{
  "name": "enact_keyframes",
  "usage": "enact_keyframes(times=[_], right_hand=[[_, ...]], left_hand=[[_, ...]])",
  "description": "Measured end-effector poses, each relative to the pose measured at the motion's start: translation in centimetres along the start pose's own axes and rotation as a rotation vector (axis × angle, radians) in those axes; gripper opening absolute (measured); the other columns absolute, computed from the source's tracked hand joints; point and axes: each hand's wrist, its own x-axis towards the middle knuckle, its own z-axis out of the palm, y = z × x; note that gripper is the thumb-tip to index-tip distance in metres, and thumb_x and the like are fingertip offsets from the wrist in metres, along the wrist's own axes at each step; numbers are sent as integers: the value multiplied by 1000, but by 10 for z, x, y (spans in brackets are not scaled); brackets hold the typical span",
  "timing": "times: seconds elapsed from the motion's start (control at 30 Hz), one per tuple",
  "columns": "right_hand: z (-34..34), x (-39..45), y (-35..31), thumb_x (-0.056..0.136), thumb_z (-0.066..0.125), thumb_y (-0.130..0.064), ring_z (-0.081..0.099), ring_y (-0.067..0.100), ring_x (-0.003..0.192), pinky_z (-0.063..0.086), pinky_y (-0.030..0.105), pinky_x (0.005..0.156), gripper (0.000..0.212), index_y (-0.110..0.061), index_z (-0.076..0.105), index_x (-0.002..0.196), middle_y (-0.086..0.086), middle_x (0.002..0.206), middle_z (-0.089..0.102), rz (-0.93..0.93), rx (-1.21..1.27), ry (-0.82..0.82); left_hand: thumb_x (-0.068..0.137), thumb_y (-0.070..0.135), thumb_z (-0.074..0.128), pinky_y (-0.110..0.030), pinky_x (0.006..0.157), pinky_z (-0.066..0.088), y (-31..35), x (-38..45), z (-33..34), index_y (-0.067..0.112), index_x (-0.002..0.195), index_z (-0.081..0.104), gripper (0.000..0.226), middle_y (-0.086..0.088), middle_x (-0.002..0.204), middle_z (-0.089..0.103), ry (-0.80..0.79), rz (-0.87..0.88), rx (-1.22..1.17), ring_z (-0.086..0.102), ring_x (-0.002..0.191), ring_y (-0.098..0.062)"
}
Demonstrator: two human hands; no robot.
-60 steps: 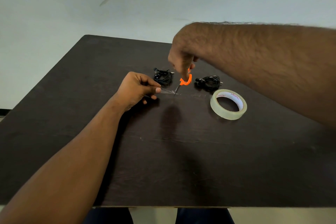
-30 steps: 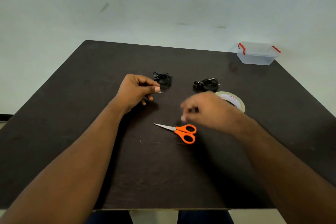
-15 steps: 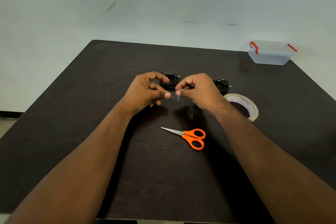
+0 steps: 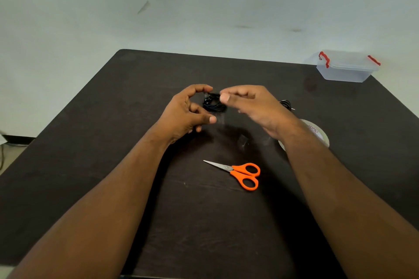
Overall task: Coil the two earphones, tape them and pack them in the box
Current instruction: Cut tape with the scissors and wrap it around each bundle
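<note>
A coiled black earphone (image 4: 214,105) lies mid-table between my hands. My left hand (image 4: 186,112) curls around its left side, with a short clear tape piece (image 4: 220,118) hanging from the thumb tip. My right hand (image 4: 254,103) has thumb and forefinger pinched at the coil's upper right edge. The second coiled earphone (image 4: 286,104) peeks out behind my right hand. A clear lidded box (image 4: 345,68) with red clips stands at the far right corner of the dark table (image 4: 113,142).
Orange-handled scissors (image 4: 241,173) lie shut on the table, nearer to me than the hands, blades pointing left. The clear tape roll (image 4: 317,135) sits to the right, half hidden under my right forearm. A pale wall rises behind the table.
My right hand laid the scissors down and came up to the tape piece. It has now let go of the tape and pinches at the left earphone coil; the tape stays on my left thumb.
</note>
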Motion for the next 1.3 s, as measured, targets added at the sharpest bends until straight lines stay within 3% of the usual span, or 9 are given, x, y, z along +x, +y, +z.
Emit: enact_keyframes(times=[0.1,0.37,0.53,0.6,0.7,0.8,0.93,1.13,1.3], right_hand=[[12,3,2,78,77,-31,65,2,98,49,17,88,34,-21,71,109,-6,101,72,10,-88,-72],[16,10,15,75,79,-18,68,8,89,49,33,92,5,-16,76,71,-6,82,75,27,-154,-79],[12,11,15,76,73,-3,65,3,76,47,20,74,19,-18,72,64,-4,82,73,-69,170,311],[2,13,14,76,70,-4,62,4,72,46,19,68,19,-17,72,62,-2,80,73,-77,331,502],[4,15,18,77,72,-3,62,3,78,46,15,71,16,-13,69,65,2,89,71,-90,520,610],[18,15,25,78,73,-3,64,5,83,47,12,73,11,-10,70,72,4,91,70,-106,568,635],[21,14,25,80,72,-5,64,1,77,46,8,67,5,-9,72,78,1,82,71,-110,535,648],[23,12,23,81,73,-8,58,1,65,45,8,62,8,-14,72,76,6,73,65,-119,480,641],[22,10,24,81,73,-9,63,0,68,53,20,71,7,-14,74,77,-7,69,70,-76,503,642]], left_hand=[[72,-3,78,-19,38,38,3,-2,1,24,134,45,74,-7,63,69,-10,18,-21,52,41,-12],[73,-3,78,-16,40,40,5,-4,2,22,138,45,77,-16,73,70,-42,29,15,54,43,-9],[69,11,82,-22,49,48,-5,3,-5,28,133,51,73,-11,101,72,-70,52,-43,57,61,-18],[73,18,82,-29,67,54,-12,7,1,26,126,60,58,-5,106,69,75,156,139,56,74,-19],[81,33,74,-45,100,41,-20,14,16,29,120,65,40,0,130,53,348,268,782,49,115,-20],[89,47,60,-52,107,23,-20,15,23,43,128,56,39,0,158,15,311,110,1079,12,142,-30],[95,45,48,-58,110,15,-19,17,28,48,122,58,28,-1,161,-7,253,83,1226,-10,145,-36],[89,47,60,-62,112,2,-8,22,32,41,103,71,19,6,162,-6,280,8,1157,-19,145,-32],[90,38,62,-65,111,-3,-5,30,43,32,88,73,13,4,162,-5,283,98,1319,-22,144,-35]])
